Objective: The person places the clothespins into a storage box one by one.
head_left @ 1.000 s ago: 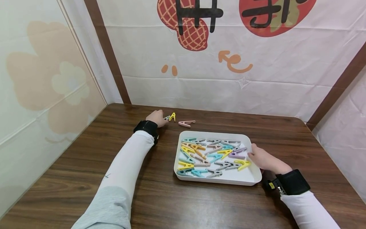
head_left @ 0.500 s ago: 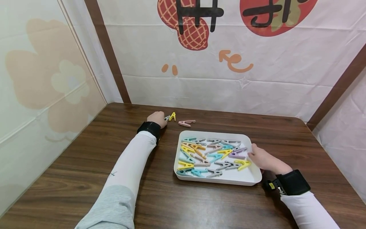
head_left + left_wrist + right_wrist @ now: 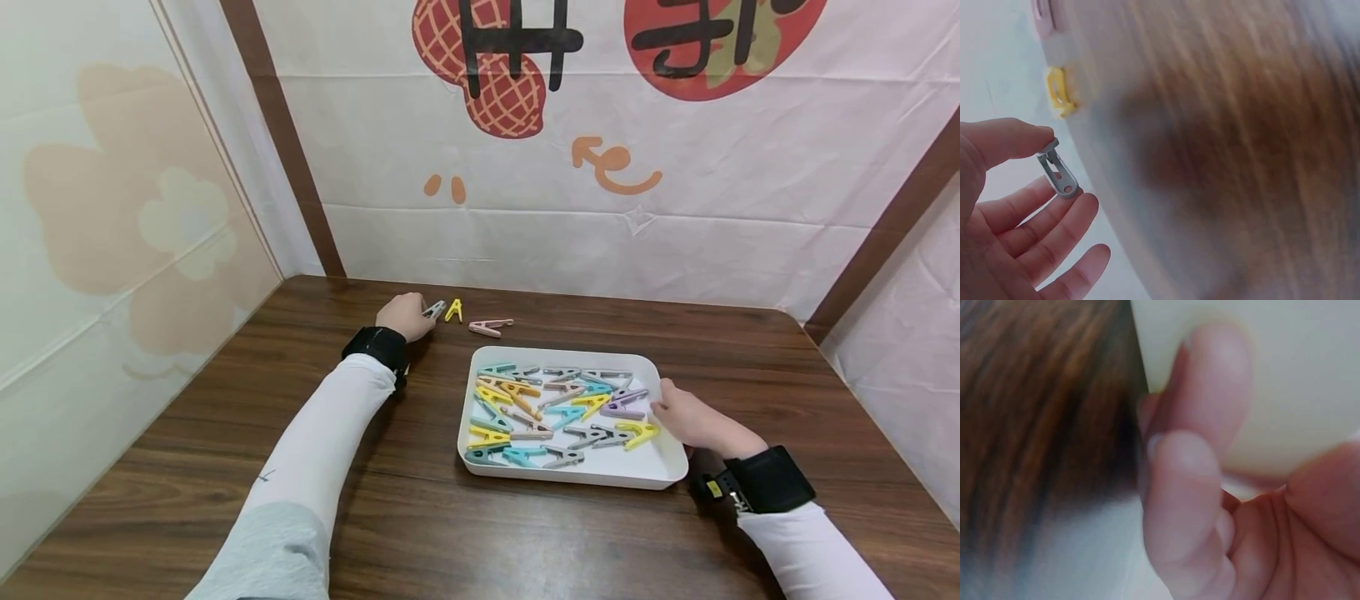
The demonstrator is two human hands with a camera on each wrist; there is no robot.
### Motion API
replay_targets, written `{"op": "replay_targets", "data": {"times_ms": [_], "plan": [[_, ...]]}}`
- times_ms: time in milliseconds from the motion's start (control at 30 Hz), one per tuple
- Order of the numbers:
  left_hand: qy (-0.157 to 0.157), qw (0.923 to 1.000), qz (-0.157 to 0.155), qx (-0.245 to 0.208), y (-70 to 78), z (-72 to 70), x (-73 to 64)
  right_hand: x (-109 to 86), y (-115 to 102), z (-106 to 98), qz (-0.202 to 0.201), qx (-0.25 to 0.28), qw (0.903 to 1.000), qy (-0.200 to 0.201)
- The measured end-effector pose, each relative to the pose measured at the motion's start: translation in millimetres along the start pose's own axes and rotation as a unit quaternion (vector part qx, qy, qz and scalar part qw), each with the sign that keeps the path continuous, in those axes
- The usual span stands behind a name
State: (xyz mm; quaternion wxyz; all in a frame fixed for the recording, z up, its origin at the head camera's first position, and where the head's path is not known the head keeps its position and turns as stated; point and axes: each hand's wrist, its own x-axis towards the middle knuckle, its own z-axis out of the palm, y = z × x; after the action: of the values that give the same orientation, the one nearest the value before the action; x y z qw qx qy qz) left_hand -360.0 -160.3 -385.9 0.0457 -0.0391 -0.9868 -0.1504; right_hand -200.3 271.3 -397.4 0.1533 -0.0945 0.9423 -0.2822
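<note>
At the far left of the table, my left hand (image 3: 403, 317) pinches a grey clothespin (image 3: 1060, 172) between thumb and fingers. In the head view this clothespin sticks out past the fingertips, close beside a yellow clothespin (image 3: 453, 310). A pink clothespin (image 3: 489, 327) lies a little farther right on the wood. My right hand (image 3: 690, 415) grips the right side of a shallow white tray (image 3: 670, 458). The right wrist view has its fingers (image 3: 1185, 500) curled against the tray's pale wall. Grey, yellow, teal, orange, pink and purple clothespins (image 3: 562, 414) lie spread in the tray.
The dark wooden table (image 3: 420, 533) reaches back to a printed cloth wall (image 3: 540, 233), with another cloth panel (image 3: 135, 250) along its left edge. Black bands (image 3: 768, 479) wrap both wrists.
My left hand has closed on the grey clothespin and drawn slightly left, so more of the clothespin shows. The right hand and tray have stayed in place.
</note>
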Motion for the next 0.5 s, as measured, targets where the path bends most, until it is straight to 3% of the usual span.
{"op": "replay_targets", "data": {"times_ms": [233, 500], "plan": [[0.019, 0.997, 0.074, -0.012, 37.2, -13.0, -8.9, -1.6, 1, 1, 0.001, 0.006, 1.0, 0.0], [0.018, 0.9837, 0.179, -0.007, 92.3, -25.4, -34.9, -1.5, -2, -1, -0.001, 0.003, 1.0, -0.001]]}}
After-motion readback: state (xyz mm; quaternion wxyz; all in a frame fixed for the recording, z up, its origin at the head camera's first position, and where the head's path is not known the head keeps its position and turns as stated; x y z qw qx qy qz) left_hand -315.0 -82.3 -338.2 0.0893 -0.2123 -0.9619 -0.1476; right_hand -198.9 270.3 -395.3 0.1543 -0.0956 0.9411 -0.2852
